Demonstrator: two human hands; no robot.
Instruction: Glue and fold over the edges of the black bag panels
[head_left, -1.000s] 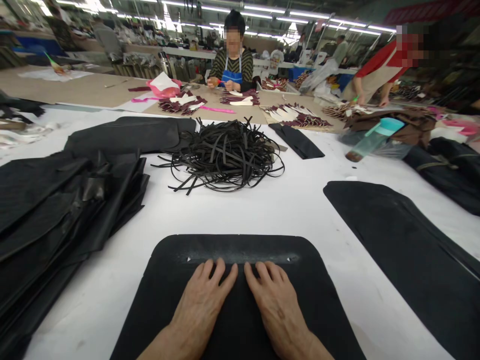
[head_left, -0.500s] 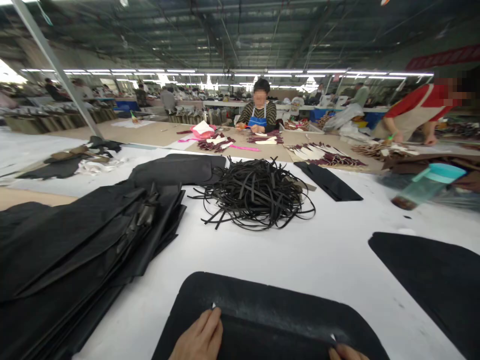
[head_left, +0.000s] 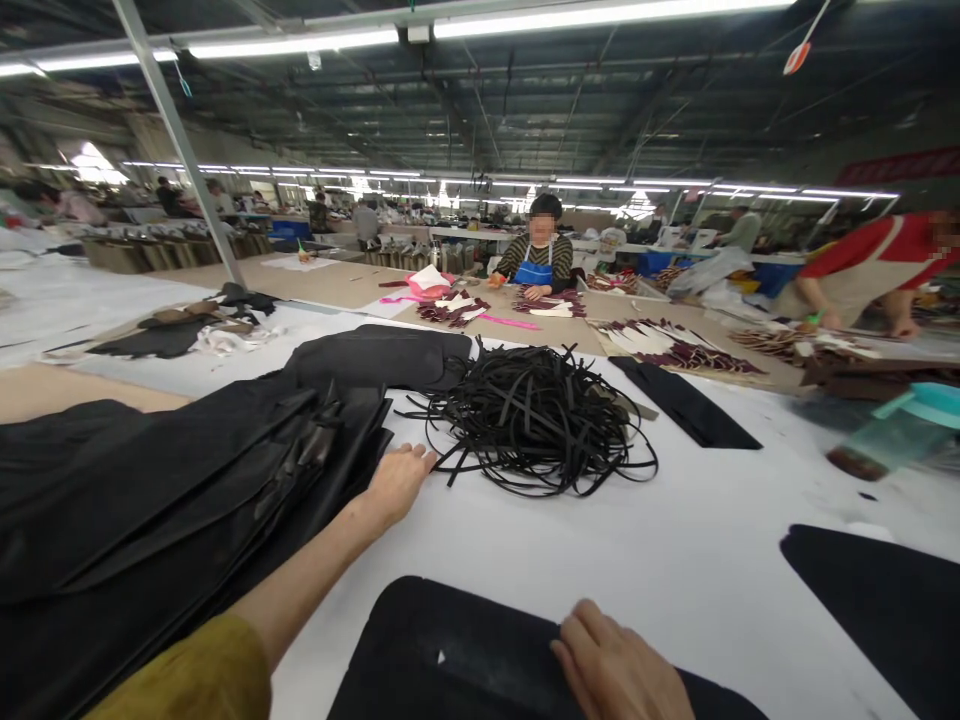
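My left hand (head_left: pixel 403 484) is stretched forward, its fingers bent together at the left edge of a tangled pile of thin black strips (head_left: pixel 540 420). The fingertips meet the end of one strip, though their far side is hidden. Across the upper edge of a black panel with rounded corners (head_left: pixel 465 640) lies my right hand (head_left: pixel 619 660), fingers curled and thumb toward the panel. A small white mark (head_left: pixel 441 657) shows on the panel, left of that hand. The panel's near part is cut off by the frame.
Large black sheets (head_left: pixel 187 480) are heaped at left. Another black piece (head_left: pixel 877 600) lies at right, near a teal-lidded bottle (head_left: pixel 900 430). A folded black piece (head_left: pixel 682 400) sits beyond the strips. Across the table, one co-worker (head_left: pixel 540 250) sits and another (head_left: pixel 862 270) leans over maroon pieces.
My left hand has left the panel and reached forward to the strips. My right hand has come further over the panel's upper edge. The view has tilted up.
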